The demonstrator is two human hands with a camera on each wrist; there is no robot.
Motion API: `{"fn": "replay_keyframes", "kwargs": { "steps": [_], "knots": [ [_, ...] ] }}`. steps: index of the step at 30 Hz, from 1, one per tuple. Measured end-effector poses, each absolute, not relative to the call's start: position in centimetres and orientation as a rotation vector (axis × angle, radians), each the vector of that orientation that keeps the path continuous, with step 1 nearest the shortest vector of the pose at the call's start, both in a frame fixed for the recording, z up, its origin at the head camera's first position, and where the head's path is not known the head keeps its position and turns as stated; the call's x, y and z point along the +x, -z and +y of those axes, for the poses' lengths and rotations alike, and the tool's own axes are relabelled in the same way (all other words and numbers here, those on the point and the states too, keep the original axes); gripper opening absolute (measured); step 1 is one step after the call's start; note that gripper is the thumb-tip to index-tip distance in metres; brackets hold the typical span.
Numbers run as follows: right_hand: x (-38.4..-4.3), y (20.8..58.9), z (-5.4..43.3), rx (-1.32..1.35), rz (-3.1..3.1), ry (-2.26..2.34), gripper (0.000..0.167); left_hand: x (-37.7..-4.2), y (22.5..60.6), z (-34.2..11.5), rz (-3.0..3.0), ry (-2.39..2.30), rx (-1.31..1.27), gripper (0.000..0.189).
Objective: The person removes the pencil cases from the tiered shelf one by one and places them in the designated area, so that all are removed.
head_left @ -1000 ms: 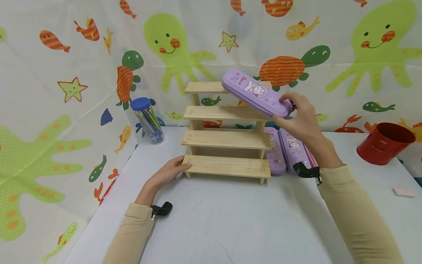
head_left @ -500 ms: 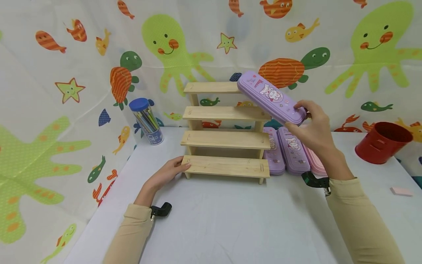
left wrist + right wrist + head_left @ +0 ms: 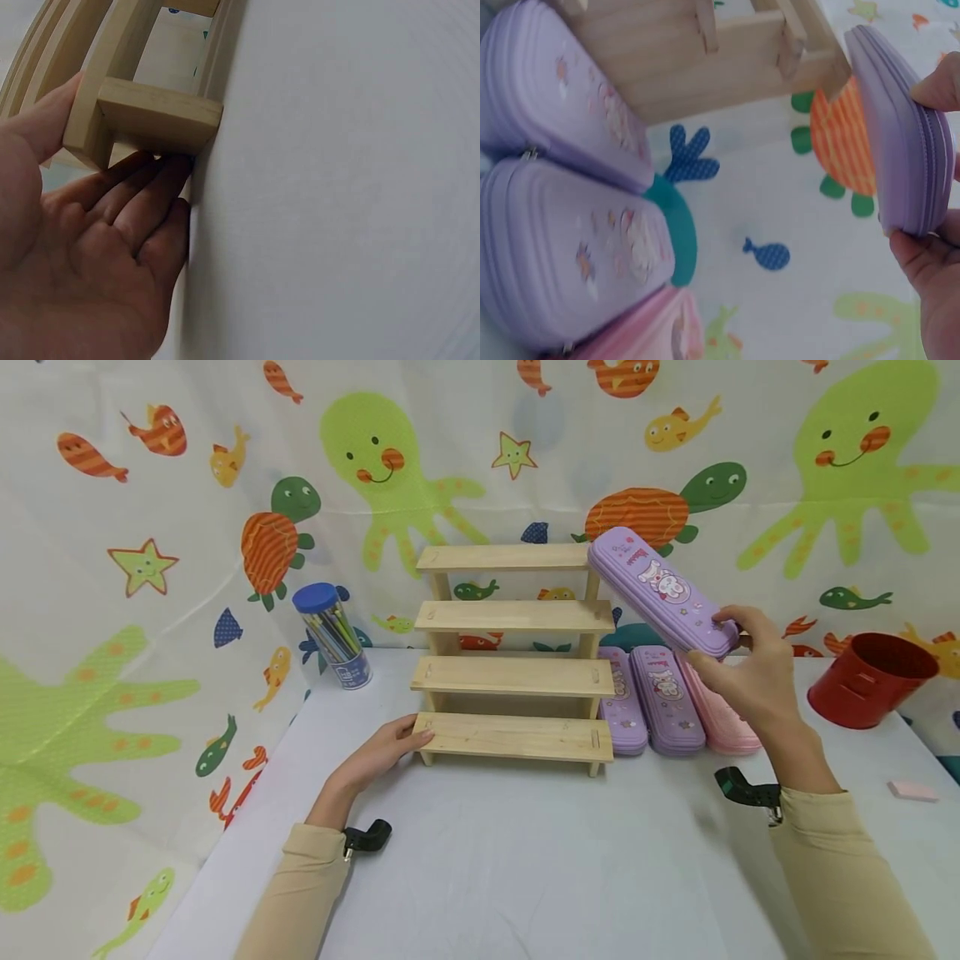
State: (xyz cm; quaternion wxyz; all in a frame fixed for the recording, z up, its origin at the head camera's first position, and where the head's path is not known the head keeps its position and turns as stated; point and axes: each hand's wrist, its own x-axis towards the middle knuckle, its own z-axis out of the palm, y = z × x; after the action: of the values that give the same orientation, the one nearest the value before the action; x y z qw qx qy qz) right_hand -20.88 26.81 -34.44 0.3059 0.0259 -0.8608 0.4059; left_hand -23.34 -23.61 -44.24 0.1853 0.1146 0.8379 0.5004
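My right hand (image 3: 765, 681) pinches the near end of a purple pencil case (image 3: 663, 592) with a cartoon printed on it. The case is held tilted in the air, to the right of the tiered wooden shelf (image 3: 513, 735). In the right wrist view, the zipper edge of this pencil case (image 3: 904, 142) lies between thumb and fingers. My left hand (image 3: 384, 750) holds the left end of the shelf's lowest step. The left wrist view has the thumb on the wood and the fingers (image 3: 142, 214) against the outer side of the leg.
Two purple pencil cases (image 3: 667, 702) and a pink pencil case (image 3: 720, 718) lie right of the shelf. A red bucket (image 3: 862, 689) stands farther right, with a pink block (image 3: 912, 791) nearer. A blue-lidded tub of pencils (image 3: 333, 635) stands left, before a patterned cloth (image 3: 450, 410).
My right hand has carried the purple pencil case right and slightly down, away from the shelf, uncovering the pink case. My left hand stays at the shelf.
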Motion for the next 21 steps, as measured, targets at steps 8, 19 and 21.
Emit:
{"fn": "replay_keyframes", "kwargs": {
  "steps": [8,19,21],
  "knots": [
    [-19.2,35.8,28.9,-0.105,-2.304,-1.046,0.056,-23.4,44.2,-23.9,2.368,-1.395,0.339,0.074],
    [-17.7,37.9,31.5,-0.316,-2.378,-0.871,0.057,-23.7,44.7,-24.3,2.368,-1.385,0.33,0.078],
    [-17.4,38.4,31.8,-0.345,-2.41,-0.847,0.06,-23.7,44.8,-24.4,2.367,-1.388,0.335,0.078]
  ]
}}
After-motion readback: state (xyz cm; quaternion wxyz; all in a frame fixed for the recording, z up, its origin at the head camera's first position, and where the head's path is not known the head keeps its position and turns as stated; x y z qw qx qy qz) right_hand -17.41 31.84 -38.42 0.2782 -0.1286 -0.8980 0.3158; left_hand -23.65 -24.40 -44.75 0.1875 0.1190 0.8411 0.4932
